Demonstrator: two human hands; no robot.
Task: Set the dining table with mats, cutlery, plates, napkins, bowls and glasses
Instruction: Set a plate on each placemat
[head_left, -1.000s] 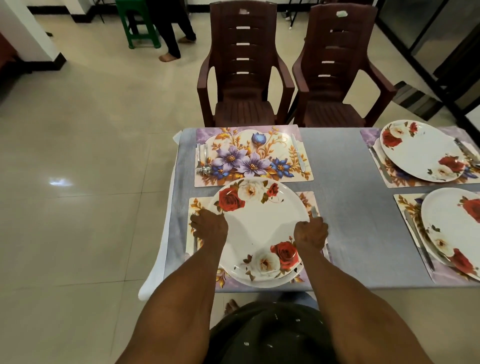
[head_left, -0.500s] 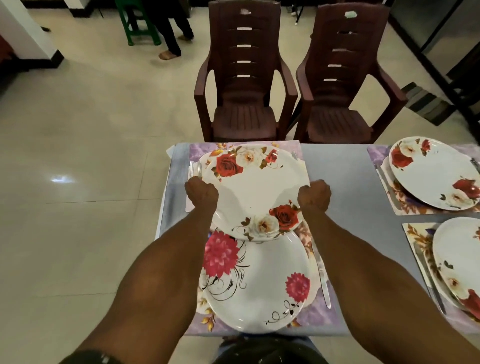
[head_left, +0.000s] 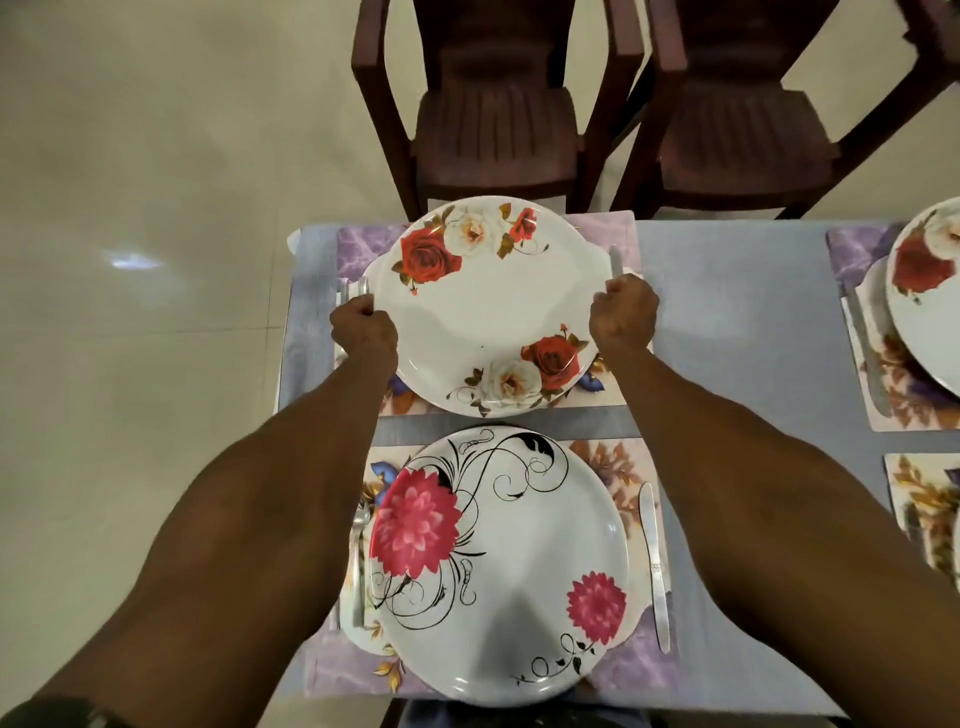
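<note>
Head view: grey table (head_left: 727, 332), two brown chairs (head_left: 498, 104) behind, pale tiled floor (head_left: 156, 156); left grip (head_left: 363, 327) and right grip (head_left: 623, 312) hold rose plate (head_left: 488, 312).

There are three plates (head_left: 488, 306) (head_left: 493, 566) (head_left: 930, 291). There are four mats (head_left: 602, 239) (head_left: 618, 462) (head_left: 857, 260) (head_left: 919, 493) on the table (head_left: 727, 322). Two knives (head_left: 653, 561) (head_left: 614, 260). Two chairs (head_left: 498, 104) (head_left: 743, 119) stand behind the table. Two hands (head_left: 363, 327) (head_left: 623, 312).
</note>
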